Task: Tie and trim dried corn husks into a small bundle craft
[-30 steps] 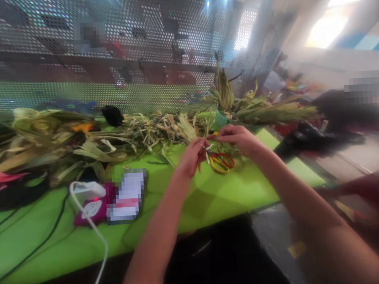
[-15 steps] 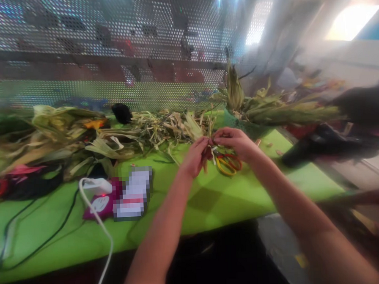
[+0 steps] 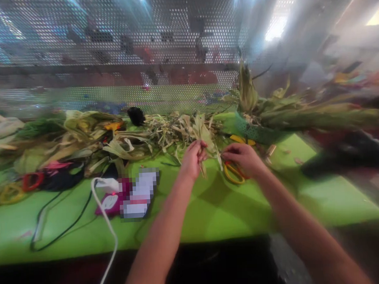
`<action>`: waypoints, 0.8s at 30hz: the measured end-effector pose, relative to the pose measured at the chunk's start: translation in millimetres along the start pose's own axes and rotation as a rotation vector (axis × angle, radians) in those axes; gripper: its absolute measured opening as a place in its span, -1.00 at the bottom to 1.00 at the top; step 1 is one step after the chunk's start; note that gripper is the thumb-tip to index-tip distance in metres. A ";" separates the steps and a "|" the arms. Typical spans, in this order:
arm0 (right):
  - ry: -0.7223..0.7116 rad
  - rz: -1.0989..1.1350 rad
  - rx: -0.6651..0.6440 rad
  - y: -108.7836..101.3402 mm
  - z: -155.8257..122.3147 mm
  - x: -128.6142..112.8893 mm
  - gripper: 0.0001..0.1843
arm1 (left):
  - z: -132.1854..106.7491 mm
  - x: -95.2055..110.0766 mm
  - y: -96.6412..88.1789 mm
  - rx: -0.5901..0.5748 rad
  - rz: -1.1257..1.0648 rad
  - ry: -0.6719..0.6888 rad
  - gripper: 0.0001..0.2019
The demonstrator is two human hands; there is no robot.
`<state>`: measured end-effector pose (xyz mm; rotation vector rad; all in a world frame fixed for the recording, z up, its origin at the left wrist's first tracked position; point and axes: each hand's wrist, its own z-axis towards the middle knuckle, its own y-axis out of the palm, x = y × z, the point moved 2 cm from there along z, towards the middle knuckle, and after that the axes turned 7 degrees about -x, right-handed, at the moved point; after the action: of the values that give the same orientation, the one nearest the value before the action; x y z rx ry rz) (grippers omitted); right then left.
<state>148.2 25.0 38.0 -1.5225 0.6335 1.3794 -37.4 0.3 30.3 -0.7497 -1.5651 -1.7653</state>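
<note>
fingers of our left hand stay pinched on the husk above the table, while our right hand has left it and dropped onto the scissors, fingers curled, grip unclear, so one hand now holds the husk.

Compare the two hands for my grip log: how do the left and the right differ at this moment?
The left hand pinches a bunch of husk strips upright; the right hand holds no husk. The right hand lies curled over the yellow scissors, while the left is clear of them. Whether the right grips the scissors cannot be told; the left's pinch is plain. Both are bare, above the green table.
</note>
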 end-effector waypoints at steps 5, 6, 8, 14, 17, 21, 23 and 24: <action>-0.137 -0.434 0.102 -8.5 -4.1 -8.6 -0.86 | 0.8 7.3 -6.8 0.089 0.129 0.059 -0.84; -0.163 -0.501 0.093 -8.0 -4.8 -10.1 -0.88 | 0.4 5.3 -6.4 0.071 0.163 0.045 -0.84; -0.208 -0.602 0.087 -6.5 -6.1 -12.4 -0.89 | -1.1 -2.8 -3.2 0.005 0.227 -0.005 -0.84; -0.270 -0.736 0.137 -4.0 -7.8 -13.6 -0.88 | -6.0 -31.2 7.9 -0.063 0.304 -0.193 -0.79; -0.314 -0.719 0.132 -3.1 -7.7 -13.0 -0.90 | -6.6 -35.9 9.8 -0.035 0.279 -0.249 -0.79; -0.333 -0.685 0.135 -2.6 -7.9 -13.8 -0.90 | -7.9 -37.4 12.1 -0.065 0.262 -0.284 -0.80; -0.328 -0.680 0.139 -2.9 -8.2 -14.7 -0.89 | -8.6 -38.3 12.6 -0.101 0.271 -0.298 -0.77; -0.326 -0.677 0.139 -3.3 -8.2 -15.1 -0.89 | -8.8 -38.7 12.3 -0.114 0.281 -0.303 -0.76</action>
<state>151.3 15.8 52.6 -1.2006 -0.0056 0.9936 -3.6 -5.5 6.8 -1.2771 -1.4675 -1.5961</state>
